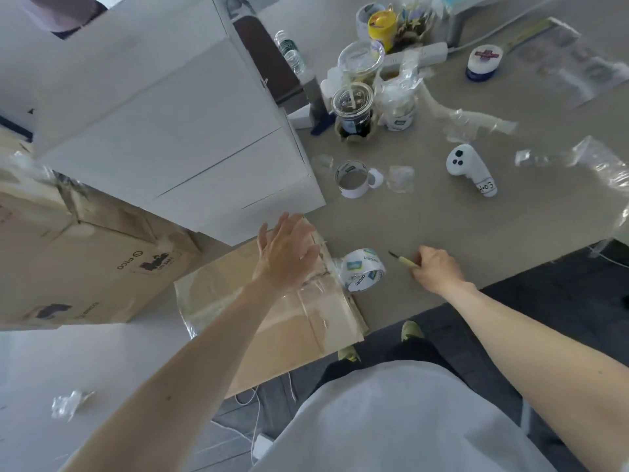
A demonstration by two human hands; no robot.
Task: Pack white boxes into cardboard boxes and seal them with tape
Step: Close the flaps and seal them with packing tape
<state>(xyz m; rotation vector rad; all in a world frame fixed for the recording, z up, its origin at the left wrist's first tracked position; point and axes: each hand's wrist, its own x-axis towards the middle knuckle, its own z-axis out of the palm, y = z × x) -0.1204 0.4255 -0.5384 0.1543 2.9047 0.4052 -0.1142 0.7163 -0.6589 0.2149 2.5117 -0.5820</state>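
Cardboard box, taped on top, sits beneath the left hand, fingers spread apart, while the right hand grips a small knife beside a tape roll.

A brown cardboard box, top flaps closed and glossy with clear tape, sits at the grey table's near edge. A tape roll lies tilted just beside its right side. Stacked white boxes stand behind, next to a larger printed carton.
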